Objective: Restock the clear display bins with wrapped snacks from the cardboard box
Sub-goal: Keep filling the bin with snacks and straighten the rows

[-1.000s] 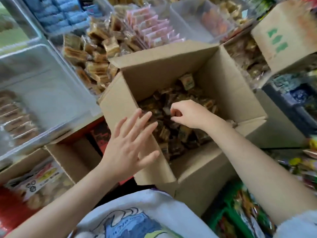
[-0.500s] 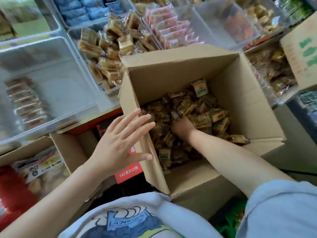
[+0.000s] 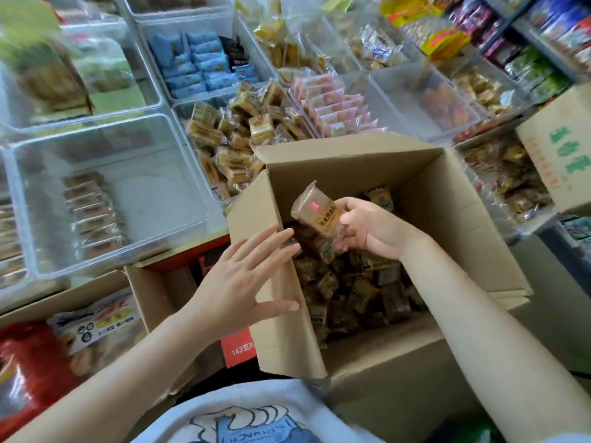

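Wrapped snacks (image 3: 348, 282), brown and gold squares in clear film, heaped loose across the floor of the open brown cardboard box (image 3: 447, 219), directly under the right hand (image 3: 371, 231). One brown, oblong, film-wrapped snack (image 3: 319, 212) pinched in the right grip, thumb on one face and curled fingers on the other, lifted clear of the heap and level with the box's left flap. Long axis tilted, running from lower right at the fingers up to the left, with the crimped end toward the clear display bins. Left hand (image 3: 243, 282) flat and spread, fingers straight, pressed against the box's left flap, holding nothing.

Judged well short of finished: box apparently still well stocked. Up and left of the right grip, clear plastic display bin of matching gold-wrapped snacks (image 3: 243, 145) already fairly full. Further left, large clear plastic bin (image 3: 105, 199) with only a short row of brown packets along its left side and much bare floor. Left to do, by this reading: carrying this snack over the flap into a bin, then many repeats.
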### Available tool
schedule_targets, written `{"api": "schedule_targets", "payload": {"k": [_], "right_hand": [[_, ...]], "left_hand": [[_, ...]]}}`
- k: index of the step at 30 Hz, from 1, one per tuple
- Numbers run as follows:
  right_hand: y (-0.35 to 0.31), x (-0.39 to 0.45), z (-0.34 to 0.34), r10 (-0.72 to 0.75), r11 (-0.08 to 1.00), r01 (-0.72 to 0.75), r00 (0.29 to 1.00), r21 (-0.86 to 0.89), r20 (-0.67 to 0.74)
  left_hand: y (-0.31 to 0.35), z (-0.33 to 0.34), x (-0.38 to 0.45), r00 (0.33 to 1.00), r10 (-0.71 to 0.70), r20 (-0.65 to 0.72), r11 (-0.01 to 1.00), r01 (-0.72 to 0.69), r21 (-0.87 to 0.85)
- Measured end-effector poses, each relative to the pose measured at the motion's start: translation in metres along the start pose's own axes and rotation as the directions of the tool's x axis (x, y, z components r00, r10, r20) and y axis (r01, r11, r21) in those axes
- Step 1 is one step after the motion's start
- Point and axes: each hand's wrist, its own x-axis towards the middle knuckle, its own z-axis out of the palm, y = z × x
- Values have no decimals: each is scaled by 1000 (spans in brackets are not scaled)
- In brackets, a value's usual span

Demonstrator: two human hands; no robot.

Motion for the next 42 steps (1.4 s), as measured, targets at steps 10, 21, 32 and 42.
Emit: {"api": "schedule_targets", "payload": {"k": [10, 21, 32, 42], "right_hand": [[-65, 48, 126, -146, 985, 117, 956, 127, 253], [-48, 214, 252, -91, 575, 161, 987, -802, 133], [21, 318, 292, 110, 156, 94, 988, -983, 112], [27, 330, 306, 128, 178, 9, 991, -984, 32]], "left_hand": [[-107, -27, -86, 776, -629, -56, 772, 631, 70], [-144, -24, -178, 609, -791, 59, 607, 768, 204], [-150, -21, -180, 560, -825, 74, 565, 816, 120], [-148, -16, -180, 551, -833, 49, 553, 827, 97]]}}
